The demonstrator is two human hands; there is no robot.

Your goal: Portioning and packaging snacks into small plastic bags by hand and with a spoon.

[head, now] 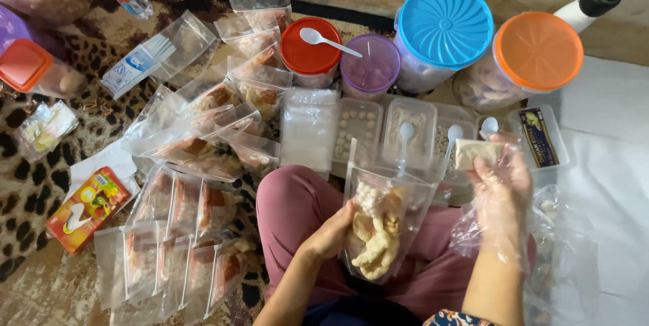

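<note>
My left hand [332, 233] grips the side of an open clear plastic pouch [383, 221] held upright over my lap; it holds pale crackers and small white balls. My right hand [501, 181], inside a loose clear plastic glove, holds a pale rectangular food piece [477, 152] above and to the right of the pouch mouth. Just beyond my hands stand clear rectangular tubs [359, 127] of food with white spoons [406, 132] in some.
Several filled pouches [196, 231] lie in rows on the patterned rug at left. Round tubs stand at the back: red lid [309, 47], purple [370, 64], blue [443, 25], orange [537, 50]. An orange packet [86, 207] lies far left. White cloth covers the right.
</note>
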